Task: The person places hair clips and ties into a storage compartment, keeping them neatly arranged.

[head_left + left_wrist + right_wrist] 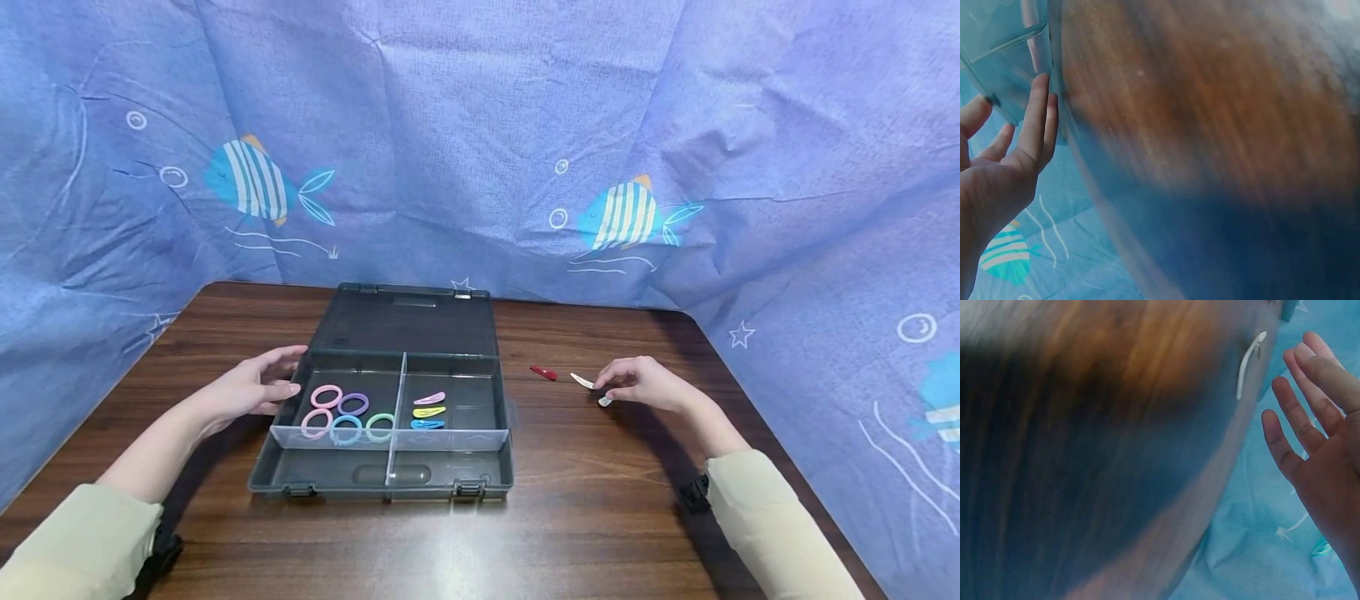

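Note:
A smoky-grey divided box point(375, 492) lies on the table with its lid point(412, 321) folded back. My left hand point(251, 385) is at the box's left side, its fingers point(1036, 122) fairly straight against the wall. To the right of the box, my right hand point(641, 383) hovers low with fingers extended and apart. Near its fingertips lies a white hair clip point(582, 381), also seen on the table in the right wrist view point(1242, 369). A small pale piece point(604, 402) shows by the thumb, partly hidden. Left of these lies a red hair clip point(543, 372).
In the box's back left compartment lie several coloured hair ties point(347, 429). The back right one holds a pink clip point(429, 398), a yellow clip point(429, 412) and a blue clip point(427, 424). A blue fish-print cloth point(465, 125) hangs behind the wooden table point(450, 550).

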`<state>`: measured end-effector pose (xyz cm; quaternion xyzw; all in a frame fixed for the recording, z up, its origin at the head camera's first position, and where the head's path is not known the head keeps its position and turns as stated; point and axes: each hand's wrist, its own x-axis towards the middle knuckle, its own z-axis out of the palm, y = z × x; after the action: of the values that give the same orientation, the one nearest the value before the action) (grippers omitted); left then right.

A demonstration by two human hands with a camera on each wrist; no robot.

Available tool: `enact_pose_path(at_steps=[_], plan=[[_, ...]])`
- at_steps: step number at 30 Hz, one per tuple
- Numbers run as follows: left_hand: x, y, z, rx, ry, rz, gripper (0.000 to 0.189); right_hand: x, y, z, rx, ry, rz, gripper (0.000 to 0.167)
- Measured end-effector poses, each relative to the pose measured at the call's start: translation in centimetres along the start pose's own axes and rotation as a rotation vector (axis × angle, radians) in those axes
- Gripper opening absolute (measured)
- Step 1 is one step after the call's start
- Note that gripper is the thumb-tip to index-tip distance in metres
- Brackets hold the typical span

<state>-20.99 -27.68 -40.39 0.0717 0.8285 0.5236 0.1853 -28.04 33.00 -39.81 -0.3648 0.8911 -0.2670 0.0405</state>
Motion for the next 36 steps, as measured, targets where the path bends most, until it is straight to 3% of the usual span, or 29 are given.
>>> enact_pose_path(at_steps=[13,24,36], plan=[[-0.1,0.0,-0.1,0.005,0.004,0.011,0.072,0.3,1.8,0.6,0.019,-0.084,0.102,0.014],[-0.2,-0.1,0.0,-0.007,0.002,0.020,0.072,0.7,1.6,1.1,-0.042,-0.079,0.092,0.013],[-0.1,-0.1,0.1,0.001,0.005,0.018,0.073,0.6,1.8,1.2,-0.035,-0.100,0.076,0.008]])
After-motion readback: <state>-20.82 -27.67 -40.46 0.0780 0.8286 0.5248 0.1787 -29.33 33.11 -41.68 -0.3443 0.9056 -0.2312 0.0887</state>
